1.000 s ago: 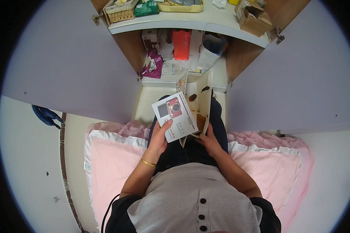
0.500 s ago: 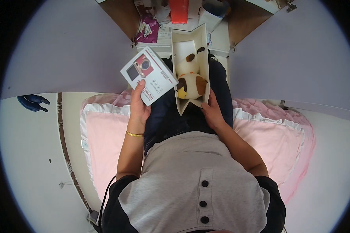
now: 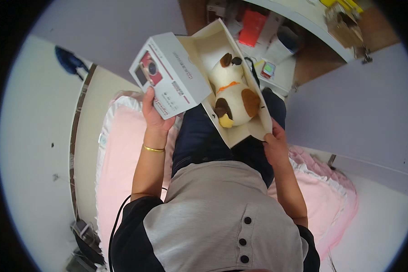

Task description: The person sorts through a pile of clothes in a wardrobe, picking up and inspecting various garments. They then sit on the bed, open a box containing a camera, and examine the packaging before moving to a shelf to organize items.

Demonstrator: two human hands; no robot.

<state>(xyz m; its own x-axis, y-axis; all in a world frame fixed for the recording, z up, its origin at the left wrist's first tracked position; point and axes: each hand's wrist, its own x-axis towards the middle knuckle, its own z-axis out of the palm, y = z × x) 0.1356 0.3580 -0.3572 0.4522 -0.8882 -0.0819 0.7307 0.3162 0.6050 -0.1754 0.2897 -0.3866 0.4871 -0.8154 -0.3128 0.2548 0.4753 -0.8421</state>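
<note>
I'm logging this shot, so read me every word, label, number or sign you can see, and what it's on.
Printed wording isn't copied here; this is where it shows.
White box in the left hand, front: large red lettering, partly legible; smaller print, too small to read.
White box, side: dark print, too small to read.
Pale tag on the pink cushion: any print too small to read.

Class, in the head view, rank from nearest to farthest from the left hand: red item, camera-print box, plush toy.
1. Camera-print box, in the left hand.
2. Plush toy, right, in the open box.
3. Red item, beyond, in the cabinet.
</note>
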